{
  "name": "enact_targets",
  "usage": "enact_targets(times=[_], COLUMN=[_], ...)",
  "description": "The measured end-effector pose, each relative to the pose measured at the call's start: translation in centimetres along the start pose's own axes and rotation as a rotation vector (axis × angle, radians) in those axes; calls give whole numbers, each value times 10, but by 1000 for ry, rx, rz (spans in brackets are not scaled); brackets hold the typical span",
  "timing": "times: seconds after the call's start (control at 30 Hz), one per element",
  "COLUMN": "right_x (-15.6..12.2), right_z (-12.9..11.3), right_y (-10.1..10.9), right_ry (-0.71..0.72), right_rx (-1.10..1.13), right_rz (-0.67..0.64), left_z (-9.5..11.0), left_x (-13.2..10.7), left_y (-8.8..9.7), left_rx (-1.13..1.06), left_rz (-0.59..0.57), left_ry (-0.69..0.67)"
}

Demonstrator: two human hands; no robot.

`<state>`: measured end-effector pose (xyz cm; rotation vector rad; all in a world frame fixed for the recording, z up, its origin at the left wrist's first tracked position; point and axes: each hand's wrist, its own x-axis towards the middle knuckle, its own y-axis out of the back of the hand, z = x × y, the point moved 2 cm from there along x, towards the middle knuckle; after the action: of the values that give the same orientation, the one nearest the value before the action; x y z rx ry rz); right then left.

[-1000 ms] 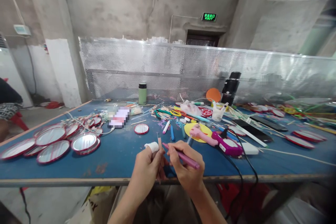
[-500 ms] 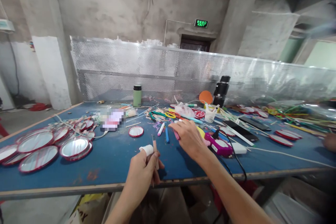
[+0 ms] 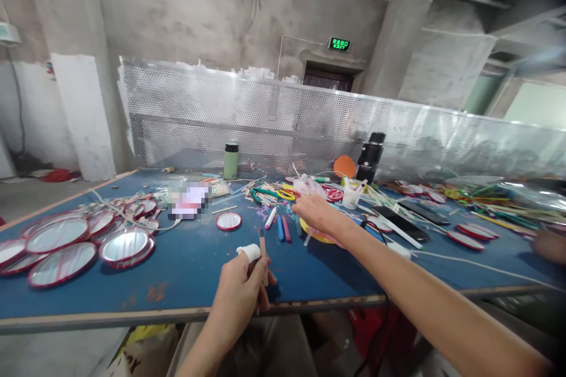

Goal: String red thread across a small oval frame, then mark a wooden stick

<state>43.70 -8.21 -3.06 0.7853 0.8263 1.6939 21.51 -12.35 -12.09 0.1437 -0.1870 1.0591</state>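
My left hand (image 3: 241, 283) is closed around a flat wooden stick (image 3: 263, 250) with a dark tip, held upright near the table's front edge. A white wrap (image 3: 252, 252) covers one of its fingers. My right hand (image 3: 318, 215) reaches over the clutter beside a clear plastic bag (image 3: 307, 185), palm down, fingers partly stretched and nothing visible in them; their undersides are hidden. A blue pen (image 3: 280, 228) and a dark pink pen (image 3: 287, 228) lie side by side just left of it, near a white pen with a pink tip (image 3: 271, 218). Below the hand is a yellow disc (image 3: 325, 238).
Red-rimmed round mirrors (image 3: 62, 235) pile up at left, with a small one (image 3: 229, 221) near the middle. A green bottle (image 3: 230, 160) and a black flask (image 3: 370, 156) stand behind. Scissors (image 3: 285, 193), a white cup (image 3: 352, 194), phones and cables lie around. Another person's hand (image 3: 550, 247) is at far right.
My right hand has let go of the dark pink pen, now beside the blue one, and has moved slightly forward. My left hand still holds the stick, almost unmoved.
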Motion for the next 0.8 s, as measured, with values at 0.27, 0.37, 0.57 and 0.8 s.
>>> enact_targets(times=[0.27,0.37,0.57,0.8], right_x=[7,10,0,-81], right_z=[-9,-8,11,-43], right_y=[-14,-14,13,58], right_ry=[241,277,161,-234], right_rx=[0,32,156,945], right_rz=[-11,36,247,908], left_z=[1,2,4,5], left_x=[1,0,0,0], left_y=[1,0,0,1], left_rx=[-21,-17,-80,-54], left_rz=[-4,3,19,36], left_ry=[3,11,48,13])
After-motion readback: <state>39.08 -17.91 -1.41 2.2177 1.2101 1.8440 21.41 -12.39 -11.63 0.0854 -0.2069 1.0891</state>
